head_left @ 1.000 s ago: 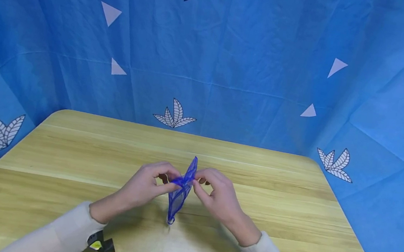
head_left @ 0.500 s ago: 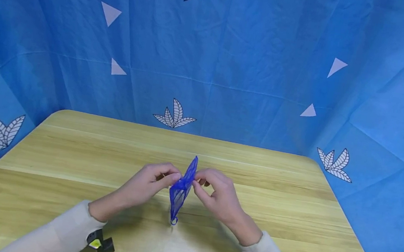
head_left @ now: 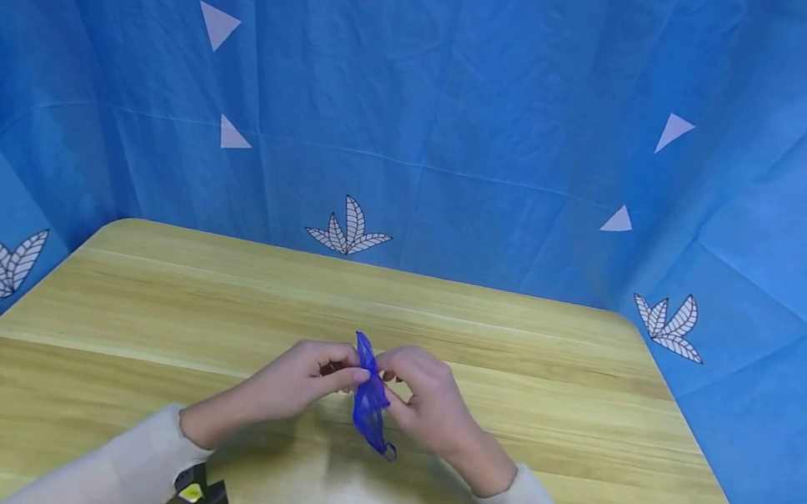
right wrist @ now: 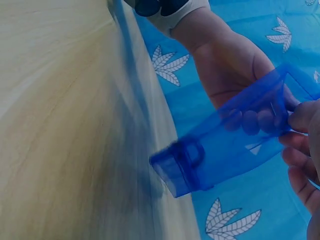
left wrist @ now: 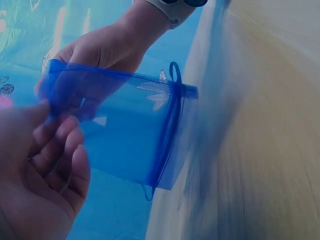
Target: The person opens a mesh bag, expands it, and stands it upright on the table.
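Note:
A sheer blue drawstring pouch (head_left: pixel 371 403) hangs between my two hands over the table. My left hand (head_left: pixel 293 381) pinches its upper part, with the thumb lying over the near side. On the other side, my right hand (head_left: pixel 431 398) grips the pouch's edge between thumb and fingers. In the left wrist view the pouch (left wrist: pixel 125 135) stretches out flat, and its gathered drawstring end with a cord loop (left wrist: pixel 175 72) points toward the table. Through the thin fabric in the right wrist view, the curled fingers of my left hand (right wrist: pixel 230 70) show.
Beneath the hands lies a light wooden table (head_left: pixel 141 295) with rounded far corners. A blue curtain (head_left: pixel 507 88) with white leaf and triangle prints surrounds it behind and at both sides. Each wrist carries a small black camera (head_left: pixel 200 492).
The pouch has turned: its top tip has moved left and lower, and its loop end has swung right. My left thumb has shifted onto the pouch's near face.

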Demonstrator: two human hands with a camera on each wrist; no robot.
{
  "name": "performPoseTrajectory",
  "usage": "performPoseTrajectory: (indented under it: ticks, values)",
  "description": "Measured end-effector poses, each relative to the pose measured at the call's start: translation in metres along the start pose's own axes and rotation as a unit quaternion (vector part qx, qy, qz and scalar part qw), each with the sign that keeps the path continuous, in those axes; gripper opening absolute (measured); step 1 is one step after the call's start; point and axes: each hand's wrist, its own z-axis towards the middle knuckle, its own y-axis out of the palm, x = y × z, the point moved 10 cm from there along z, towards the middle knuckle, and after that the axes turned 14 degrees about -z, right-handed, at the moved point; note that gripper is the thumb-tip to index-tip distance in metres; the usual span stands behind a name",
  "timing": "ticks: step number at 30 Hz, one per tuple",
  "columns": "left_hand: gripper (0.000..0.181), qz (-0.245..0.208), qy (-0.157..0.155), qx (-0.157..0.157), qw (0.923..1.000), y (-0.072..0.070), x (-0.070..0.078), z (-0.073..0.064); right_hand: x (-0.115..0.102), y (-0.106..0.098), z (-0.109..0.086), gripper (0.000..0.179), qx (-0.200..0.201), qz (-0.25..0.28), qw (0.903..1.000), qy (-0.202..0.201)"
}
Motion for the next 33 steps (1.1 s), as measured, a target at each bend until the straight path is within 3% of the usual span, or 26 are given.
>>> performPoseTrajectory:
  ticks: [8,21,33]
  values:
    - [0.021,0.013,0.009,0.02,0.9997,-0.004,0.004,0.0,0.005,0.001,-0.002,0.004,-0.008,-0.011,0.9997,0.019]
    - [0.023,0.036,0.006,0.061,0.9974,-0.018,0.003,0.0,0.022,-0.005,-0.005,0.007,-0.002,-0.019,0.9956,0.092]
    - [0.021,0.054,0.008,0.091,0.9943,-0.031,0.001,0.001,0.03,-0.012,-0.004,0.007,0.005,-0.019,0.9928,0.119]
